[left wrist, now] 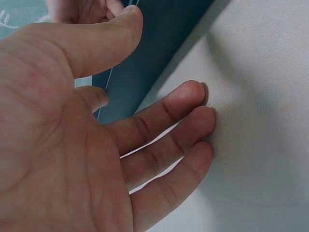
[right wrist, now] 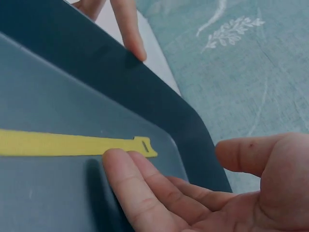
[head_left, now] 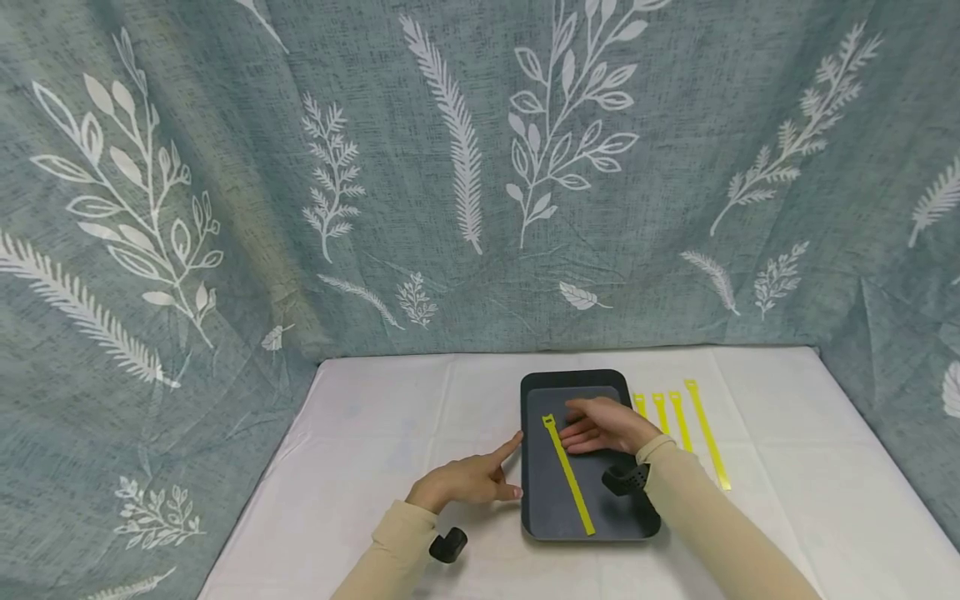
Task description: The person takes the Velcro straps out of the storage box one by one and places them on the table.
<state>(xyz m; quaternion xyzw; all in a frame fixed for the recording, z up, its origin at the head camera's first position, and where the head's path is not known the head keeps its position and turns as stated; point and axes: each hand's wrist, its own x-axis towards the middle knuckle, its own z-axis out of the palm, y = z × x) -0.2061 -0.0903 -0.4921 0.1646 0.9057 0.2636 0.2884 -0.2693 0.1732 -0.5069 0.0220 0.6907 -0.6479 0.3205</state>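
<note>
A dark grey rectangular tray point(head_left: 536, 517) stands on the white cloth. Inside it a yellow hook-and-loop cable tie point(head_left: 570, 477) lies slantwise, its slotted head toward the far end. My right hand point(head_left: 603, 425) is over the tray, fingers loosely extended and empty. In the right wrist view its fingertips point(right wrist: 116, 159) are right at the tie's edge near the slotted head. My left hand point(head_left: 468, 479) is at the tray's left side, index fingertip and thumb at the rim. Its other fingers point(left wrist: 178, 133) are relaxed over the cloth, holding nothing.
Several more yellow cable ties point(head_left: 707, 435) lie side by side on the cloth right of the tray, partly hidden by my right arm. A green-grey leaf-patterned curtain point(head_left: 450, 167) hangs behind the white-covered table point(head_left: 360, 417). Dark devices point(head_left: 448, 546) are strapped at both wrists.
</note>
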